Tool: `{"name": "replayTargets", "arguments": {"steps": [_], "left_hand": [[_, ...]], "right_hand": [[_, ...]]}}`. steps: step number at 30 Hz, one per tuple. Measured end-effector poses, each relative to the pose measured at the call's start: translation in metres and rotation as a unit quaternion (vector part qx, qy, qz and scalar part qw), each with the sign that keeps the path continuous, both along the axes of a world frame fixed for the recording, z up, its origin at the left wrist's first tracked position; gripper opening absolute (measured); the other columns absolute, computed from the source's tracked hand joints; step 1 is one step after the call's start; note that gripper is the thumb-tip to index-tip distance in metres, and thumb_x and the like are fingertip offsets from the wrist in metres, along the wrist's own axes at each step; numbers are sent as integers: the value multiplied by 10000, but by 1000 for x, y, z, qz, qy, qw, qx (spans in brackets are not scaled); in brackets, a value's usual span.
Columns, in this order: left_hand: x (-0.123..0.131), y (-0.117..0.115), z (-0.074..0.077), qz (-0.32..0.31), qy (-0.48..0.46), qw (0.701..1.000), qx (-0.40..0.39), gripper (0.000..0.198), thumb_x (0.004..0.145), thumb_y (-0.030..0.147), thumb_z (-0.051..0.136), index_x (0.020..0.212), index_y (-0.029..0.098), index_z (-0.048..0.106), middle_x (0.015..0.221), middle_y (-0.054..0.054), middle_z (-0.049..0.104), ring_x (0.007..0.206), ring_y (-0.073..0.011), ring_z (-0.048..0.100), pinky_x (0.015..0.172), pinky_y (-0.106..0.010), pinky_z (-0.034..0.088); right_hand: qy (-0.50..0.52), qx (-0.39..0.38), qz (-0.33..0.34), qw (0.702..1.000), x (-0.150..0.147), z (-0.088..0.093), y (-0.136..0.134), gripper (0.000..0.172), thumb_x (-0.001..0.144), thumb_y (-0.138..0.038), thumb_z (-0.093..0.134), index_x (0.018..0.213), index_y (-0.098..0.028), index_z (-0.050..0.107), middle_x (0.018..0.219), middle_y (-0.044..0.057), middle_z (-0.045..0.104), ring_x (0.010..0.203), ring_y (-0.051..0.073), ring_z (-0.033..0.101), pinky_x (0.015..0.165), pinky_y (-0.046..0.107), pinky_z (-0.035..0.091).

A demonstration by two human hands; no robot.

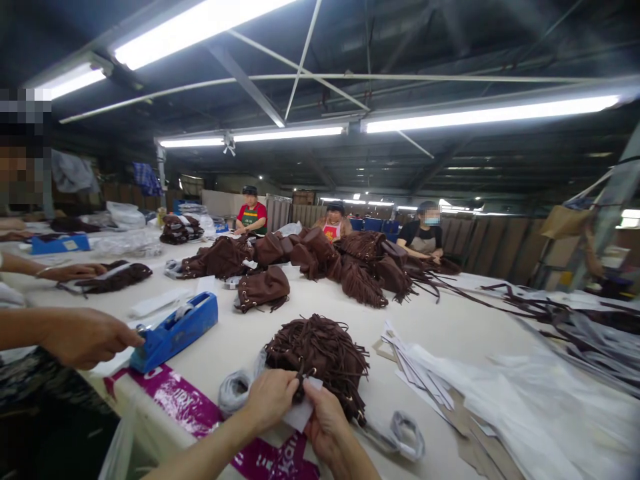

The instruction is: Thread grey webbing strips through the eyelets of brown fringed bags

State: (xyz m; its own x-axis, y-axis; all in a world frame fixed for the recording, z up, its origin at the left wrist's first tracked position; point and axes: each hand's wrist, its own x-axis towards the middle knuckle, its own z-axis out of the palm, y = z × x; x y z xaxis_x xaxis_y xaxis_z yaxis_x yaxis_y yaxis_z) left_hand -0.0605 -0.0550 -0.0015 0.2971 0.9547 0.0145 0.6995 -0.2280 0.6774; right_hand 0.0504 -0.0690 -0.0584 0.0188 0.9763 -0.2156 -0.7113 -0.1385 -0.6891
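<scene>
A dark brown fringed drawstring bag (320,350) lies on the white table just beyond my hands. My left hand (270,400) pinches a dark brown cord at the bag's eyeletted edge. My right hand (325,417), close beside it, is closed on a small white paper piece (300,413) with the thumb on top. A coiled, wrapped strap (235,392) rests left of my left hand, and another wrapped strap coil (407,437) lies to the right of the bag. The exact contact between cord and paper is hidden by my fingers.
A co-worker's hand (93,337) touches the blue tape dispenser (175,330) at left. Brown bags (320,253) are heaped mid-table. White sheets (525,400) and card strips (425,373) lie at right. Purple printed plastic (185,403) covers the near edge. Several people work across the table.
</scene>
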Motion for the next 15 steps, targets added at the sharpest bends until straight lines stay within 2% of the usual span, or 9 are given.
{"name": "replayTargets", "arguments": {"steps": [3, 4, 6, 7, 9, 12, 13, 15], "left_hand": [[0, -4, -6, 20, -1, 998, 54, 210, 814, 285, 468, 777, 184, 648, 906, -81, 629, 956, -261, 572, 871, -354, 379], [0, -4, -10, 31, -30, 998, 49, 187, 781, 283, 500, 826, 181, 650, 938, -81, 626, 971, -258, 566, 879, -351, 385], [1, -4, -18, 61, -141, 988, -14, 246, 710, 292, 572, 918, 170, 622, 945, -73, 634, 958, -248, 577, 844, -335, 425], [1, -4, -23, 78, -211, 972, -70, 293, 677, 306, 610, 934, 165, 602, 915, -68, 644, 919, -248, 593, 800, -331, 451], [1, -7, -30, 89, -340, 914, -203, 351, 608, 339, 681, 888, 151, 585, 815, -63, 658, 798, -249, 619, 707, -340, 486], [3, -13, -37, 40, -450, 826, -337, 360, 484, 298, 760, 762, 122, 613, 689, -64, 659, 665, -219, 617, 680, -342, 509], [5, -15, -38, 29, -466, 811, -352, 344, 463, 276, 769, 730, 116, 623, 660, -62, 658, 635, -205, 612, 672, -333, 513], [7, -16, -40, 38, -473, 809, -347, 316, 447, 242, 771, 707, 118, 642, 627, -49, 658, 595, -187, 604, 631, -311, 512]], "right_hand": [[-33, 9, -9, 999, 6, 0, -2, 494, 361, -356, 888, 752, -127, 692, 624, 52, 715, 542, 197, 618, 558, 306, 496], [-47, 17, -5, 999, 9, 0, -3, 486, 382, -355, 885, 764, -121, 697, 633, 53, 719, 548, 194, 620, 564, 302, 495], [-72, 30, 9, 997, 16, -3, -8, 464, 441, -355, 872, 800, -112, 705, 665, 58, 728, 570, 192, 627, 584, 298, 494], [-83, 35, 15, 996, 20, -5, -10, 455, 473, -358, 862, 821, -110, 707, 681, 61, 732, 585, 194, 631, 597, 300, 495], [-103, 44, 21, 994, 26, -9, -16, 441, 534, -369, 838, 867, -111, 709, 716, 65, 737, 617, 199, 639, 628, 311, 500], [-134, 60, 34, 989, 31, -20, -21, 429, 602, -382, 805, 925, -117, 710, 769, 67, 741, 693, 214, 657, 693, 324, 503], [-149, 63, 39, 986, 31, -24, -22, 428, 612, -386, 801, 933, -118, 711, 790, 70, 743, 726, 221, 661, 711, 325, 502], [-184, 63, 41, 980, 32, -30, -24, 440, 604, -405, 809, 926, -118, 718, 820, 78, 744, 780, 239, 662, 727, 324, 500]]}}
